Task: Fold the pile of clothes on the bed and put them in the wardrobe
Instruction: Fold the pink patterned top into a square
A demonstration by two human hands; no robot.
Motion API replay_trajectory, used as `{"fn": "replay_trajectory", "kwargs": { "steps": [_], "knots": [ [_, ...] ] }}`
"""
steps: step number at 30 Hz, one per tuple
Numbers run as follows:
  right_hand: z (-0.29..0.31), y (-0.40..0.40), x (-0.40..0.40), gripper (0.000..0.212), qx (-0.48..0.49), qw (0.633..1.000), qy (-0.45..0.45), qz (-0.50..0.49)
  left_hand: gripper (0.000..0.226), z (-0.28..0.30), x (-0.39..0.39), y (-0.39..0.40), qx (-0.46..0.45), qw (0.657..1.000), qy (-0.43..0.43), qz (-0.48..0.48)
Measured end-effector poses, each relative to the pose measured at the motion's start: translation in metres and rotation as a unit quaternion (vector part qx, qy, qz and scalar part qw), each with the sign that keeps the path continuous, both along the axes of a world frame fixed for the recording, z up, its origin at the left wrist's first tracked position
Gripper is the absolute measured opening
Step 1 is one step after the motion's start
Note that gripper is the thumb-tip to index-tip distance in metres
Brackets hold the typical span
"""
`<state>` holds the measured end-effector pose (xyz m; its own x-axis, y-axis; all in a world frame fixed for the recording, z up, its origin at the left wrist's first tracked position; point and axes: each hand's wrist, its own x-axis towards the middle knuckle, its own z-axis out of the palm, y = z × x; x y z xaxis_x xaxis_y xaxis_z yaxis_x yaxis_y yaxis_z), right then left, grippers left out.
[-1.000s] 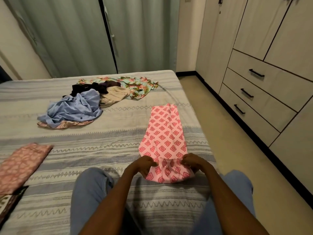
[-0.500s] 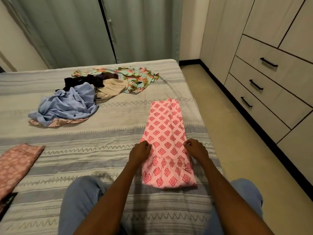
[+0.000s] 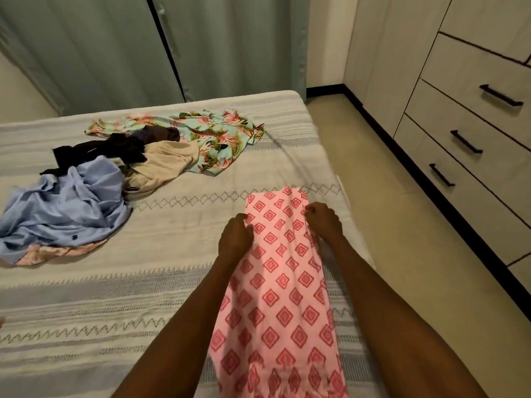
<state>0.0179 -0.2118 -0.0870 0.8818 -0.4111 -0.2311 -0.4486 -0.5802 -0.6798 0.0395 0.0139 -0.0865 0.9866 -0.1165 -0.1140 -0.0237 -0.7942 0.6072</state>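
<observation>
A pink cloth with red diamonds point(image 3: 283, 294) lies as a long narrow strip on the striped bed point(image 3: 120, 300), near its right side. My left hand point(image 3: 235, 235) grips the strip's left edge close to the far end. My right hand point(image 3: 323, 219) pinches the right edge opposite, fingers curled. Farther back on the bed sits the unfolded pile: a blue shirt point(image 3: 63, 208), a dark garment point(image 3: 115, 147), a beige garment point(image 3: 163, 165) and a floral teal garment point(image 3: 207, 139).
The wardrobe point(image 3: 471, 116) with black-handled drawers runs along the right, across a strip of beige floor point(image 3: 402, 225). Green curtains point(image 3: 172, 47) hang behind the bed.
Both hands have slid along the pink strip from its near end up to its far end. The view has moved forward and right, so the folded pink item at the left is out of sight.
</observation>
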Motion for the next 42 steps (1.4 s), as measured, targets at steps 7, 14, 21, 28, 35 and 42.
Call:
{"fn": "replay_trajectory", "kwargs": {
  "steps": [7, 14, 21, 28, 35, 42],
  "knots": [
    [-0.032, -0.007, 0.072, 0.048, -0.013, 0.998, 0.021, -0.062, 0.05, -0.036, 0.084, -0.019, 0.04, 0.996, 0.058, 0.063],
    [-0.05, -0.012, 0.091, 0.05, -0.063, 0.993, 0.053, -0.084, 0.047, -0.051, 0.112, -0.034, 0.093, 0.989, 0.078, 0.085],
    [-0.047, -0.021, 0.092, 0.034, -0.106, 0.989, 0.019, -0.102, 0.037, -0.051, 0.108, -0.038, 0.106, 0.991, 0.027, 0.074],
    [-0.055, -0.021, 0.074, 0.034, -0.18, 0.982, -0.044, -0.043, 0.039, -0.058, 0.098, -0.035, 0.113, 0.992, -0.003, 0.063],
    [-0.045, -0.007, 0.023, 0.045, -0.062, 0.992, -0.076, -0.084, 0.039, -0.052, 0.059, -0.001, 0.038, 0.995, 0.011, 0.093],
    [-0.039, 0.016, -0.091, 0.034, -0.026, 0.996, -0.022, -0.085, 0.036, -0.051, -0.042, 0.038, 0.039, 0.996, -0.053, 0.061]
  ]
}}
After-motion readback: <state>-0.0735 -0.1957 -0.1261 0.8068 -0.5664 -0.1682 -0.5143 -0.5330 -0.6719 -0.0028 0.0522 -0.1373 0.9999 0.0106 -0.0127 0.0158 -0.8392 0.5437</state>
